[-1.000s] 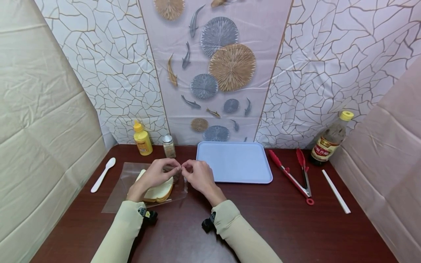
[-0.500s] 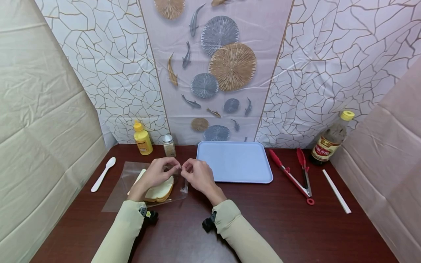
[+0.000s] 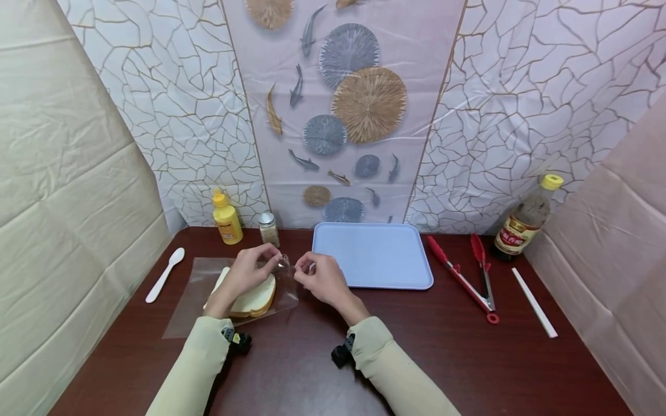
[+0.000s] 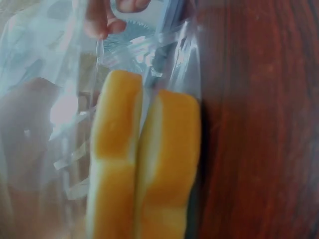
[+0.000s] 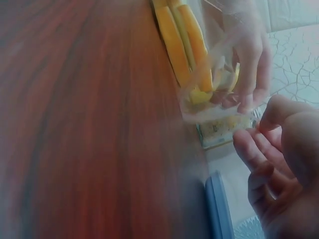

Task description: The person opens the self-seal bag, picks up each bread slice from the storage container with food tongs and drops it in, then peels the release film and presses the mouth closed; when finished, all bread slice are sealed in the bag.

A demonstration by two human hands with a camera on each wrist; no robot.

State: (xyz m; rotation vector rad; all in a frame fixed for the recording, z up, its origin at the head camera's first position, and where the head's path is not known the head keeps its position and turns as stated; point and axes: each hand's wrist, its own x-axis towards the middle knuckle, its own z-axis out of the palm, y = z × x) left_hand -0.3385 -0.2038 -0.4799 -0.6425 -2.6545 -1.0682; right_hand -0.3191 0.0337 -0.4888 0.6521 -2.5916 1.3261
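Observation:
Two slices of bread [image 3: 254, 300] with browned crusts lie inside a clear plastic bag [image 3: 187, 306] on the table. Their crust edges [image 4: 172, 144] stand close side by side in the left wrist view. My left hand [image 3: 248, 274] reaches over the bread and pinches the bag's right end between thumb and fingers. A little to the right, my right hand [image 3: 325, 280] has thumb and forefinger together at the bag's edge, pinching the film. Between the two hands, the thin film shows creases and glints. In the right wrist view, the right fingertips [image 5: 244, 139] meet near the bag.
Behind the bag stand a yellow squeeze bottle [image 3: 227, 222] and a silver-capped shaker [image 3: 268, 228]. A white spoon [image 3: 165, 275] lies at left. A blue tray [image 3: 374, 257] sits behind the right hand. Red-handled tongs [image 3: 463, 283], white chopsticks [image 3: 534, 302] and a yellow-capped bottle [image 3: 525, 219] are at right.
My right hand has shifted slightly right, away from the left hand, widening the gap between their fingertips. More of the bag's end now shows between them. The bread stays in place.

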